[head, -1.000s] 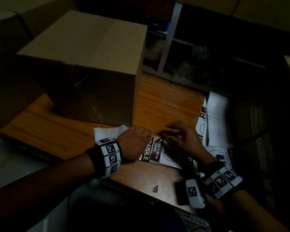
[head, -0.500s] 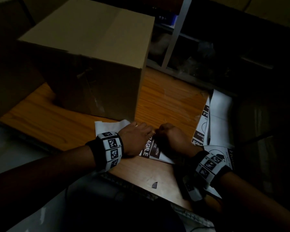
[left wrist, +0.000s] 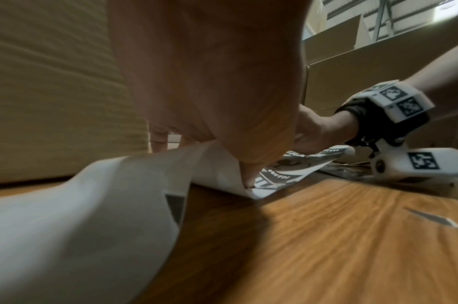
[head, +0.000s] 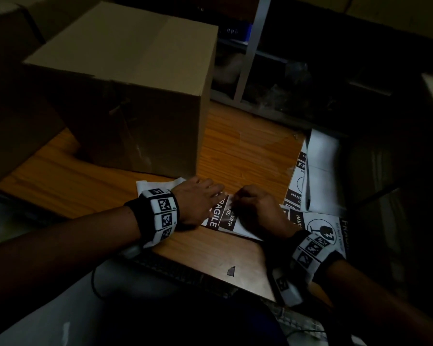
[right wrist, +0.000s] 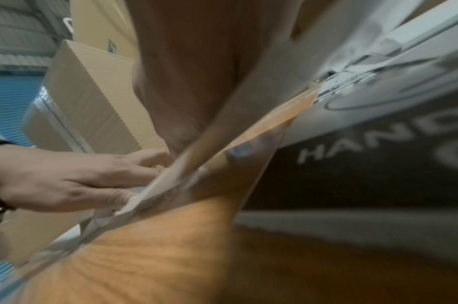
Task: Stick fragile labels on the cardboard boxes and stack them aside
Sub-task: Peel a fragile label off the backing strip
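On the orange-brown wooden tabletop (head: 248, 151) stands a large plain brown cardboard box (head: 135, 78), closed on top, at the far left of the work area. Just in front of its near corner lies a white sheet with a black-and-white FRAGILE label (head: 219, 216), flat on the wood, and both hands are down on it.

The left hand (head: 198, 199) lies palm down with its fingers stretched out straight, pressing the left end of the sheet; it grasps nothing (the left wrist view shows the white paper bulging up beside the palm). The right hand (head: 256, 208) sits close against it, fingers curled in, pinching at the label's upper edge near the left fingertips. In the right wrist view a thin, partly see-through edge of the label (right wrist: 222, 156) is lifted off the table under that hand, with the left hand (right wrist: 74, 181) flat beside it.

To the right, at the table's edge, lies a loose pile of further black-and-white fragile labels (head: 318, 226) with a blank white sheet (head: 321, 171) on top of some. More brown cardboard boxes (head: 8, 78) stand in shadow at the left, well dim. Both wrists carry black bands with white square-patterned markers (head: 161, 216).
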Action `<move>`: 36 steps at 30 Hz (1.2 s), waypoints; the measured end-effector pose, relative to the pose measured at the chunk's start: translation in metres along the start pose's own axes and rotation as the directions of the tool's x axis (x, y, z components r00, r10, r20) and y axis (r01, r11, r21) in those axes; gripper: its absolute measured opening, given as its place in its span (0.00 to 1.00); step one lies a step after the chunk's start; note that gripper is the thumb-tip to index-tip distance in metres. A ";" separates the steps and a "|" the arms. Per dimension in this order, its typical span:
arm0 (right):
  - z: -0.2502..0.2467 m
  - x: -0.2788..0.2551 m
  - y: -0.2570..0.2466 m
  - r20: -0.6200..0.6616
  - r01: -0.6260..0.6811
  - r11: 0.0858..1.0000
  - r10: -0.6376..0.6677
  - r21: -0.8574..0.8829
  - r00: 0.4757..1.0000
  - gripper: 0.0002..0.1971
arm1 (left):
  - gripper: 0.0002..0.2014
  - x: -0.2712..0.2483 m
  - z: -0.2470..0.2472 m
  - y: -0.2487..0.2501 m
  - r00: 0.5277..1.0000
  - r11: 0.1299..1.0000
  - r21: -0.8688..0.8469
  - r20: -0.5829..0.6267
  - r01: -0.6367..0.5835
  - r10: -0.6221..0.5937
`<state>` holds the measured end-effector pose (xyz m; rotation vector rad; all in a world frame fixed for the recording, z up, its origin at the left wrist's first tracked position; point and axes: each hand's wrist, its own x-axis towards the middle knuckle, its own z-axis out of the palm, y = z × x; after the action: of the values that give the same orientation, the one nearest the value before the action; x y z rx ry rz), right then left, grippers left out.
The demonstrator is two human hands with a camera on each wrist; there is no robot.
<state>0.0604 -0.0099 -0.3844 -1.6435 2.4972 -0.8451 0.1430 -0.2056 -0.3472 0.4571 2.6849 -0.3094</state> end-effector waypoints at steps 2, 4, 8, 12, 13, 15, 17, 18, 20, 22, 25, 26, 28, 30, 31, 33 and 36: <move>0.002 -0.002 0.002 -0.008 -0.016 0.999 0.016 0.043 1.000 0.07 | 0.32 0.000 -0.001 -0.001 1.000 1.000 -0.002 0.004 -0.006 0.006; 0.001 -0.003 0.006 -0.005 -0.028 0.998 0.028 0.060 1.000 0.05 | 0.32 -0.001 -0.001 -0.001 1.000 1.000 -0.001 0.006 -0.012 0.012; -0.002 -0.006 0.002 -0.024 -0.043 0.993 0.045 0.110 0.999 0.07 | 0.33 0.001 0.000 0.000 1.000 1.000 0.007 0.007 -0.007 0.007; -0.016 -0.007 -0.002 -0.144 -0.188 0.949 0.229 0.254 0.963 0.15 | 0.33 0.002 0.003 0.000 1.000 1.000 0.012 0.009 0.008 -0.008; -0.020 -0.005 0.001 -0.154 -0.181 0.963 0.214 0.201 0.965 0.17 | 0.33 0.002 0.003 0.000 1.000 1.000 0.012 0.009 0.009 -0.009; -0.027 0.002 0.004 -0.072 -0.114 0.992 0.118 0.061 0.990 0.16 | 0.34 0.002 0.003 0.000 1.000 1.000 0.002 -0.001 0.006 -0.006; -0.026 0.012 -0.002 0.090 -0.007 0.999 0.011 -0.044 0.996 0.12 | 0.33 0.003 0.003 -0.001 1.000 1.000 -0.002 -0.018 0.001 -0.001; -0.022 0.017 -0.006 0.159 0.049 0.994 -0.034 -0.094 0.987 0.11 | 0.33 0.003 0.003 0.000 1.000 1.000 0.002 -0.023 -0.002 0.002; -0.009 0.022 -0.012 0.259 0.139 0.974 -0.089 -0.181 0.962 0.11 | 0.32 0.002 0.002 0.000 1.000 1.000 0.016 -0.019 -0.005 0.005; 0.000 0.022 -0.011 0.297 0.155 0.965 -0.088 -0.212 0.951 0.10 | 0.31 0.000 0.000 0.001 1.000 1.000 0.026 -0.019 -0.004 0.005; 0.004 0.023 -0.007 0.311 0.152 0.960 -0.074 -0.234 0.948 0.13 | 0.32 -0.001 -0.001 0.001 1.000 1.000 0.021 -0.022 -0.005 0.006; 0.005 0.023 -0.005 0.316 0.159 0.957 -0.077 -0.242 0.946 0.14 | 0.32 -0.001 -0.001 0.001 1.000 1.000 0.025 -0.023 -0.005 0.006; 0.005 0.023 -0.004 0.319 0.179 0.947 -0.088 -0.268 0.944 0.16 | 0.32 0.000 0.001 0.000 1.000 0.999 0.033 -0.028 -0.003 0.004; 0.008 0.021 -0.005 0.288 0.211 0.934 -0.125 -0.290 0.949 0.19 | 0.32 0.001 0.003 -0.002 1.000 0.999 0.036 -0.030 -0.001 0.002; 0.009 0.019 -0.005 0.269 0.226 0.927 -0.145 -0.300 0.952 0.19 | 0.33 0.002 0.004 -0.002 1.000 0.999 0.037 -0.026 0.000 0.001; 0.009 0.017 -0.008 0.237 0.248 0.915 -0.177 -0.317 0.955 0.18 | 0.33 0.003 0.005 -0.004 1.000 0.999 0.037 -0.014 -0.001 0.001; 0.008 0.014 -0.008 0.214 0.266 0.897 -0.199 -0.353 0.956 0.15 | 0.33 0.005 0.004 -0.004 1.000 0.999 0.040 0.001 -0.007 0.007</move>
<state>0.0630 -0.0276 -0.3837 -2.0625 2.4868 -0.2121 0.1391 -0.2092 -0.3523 0.4786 2.6796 -0.3617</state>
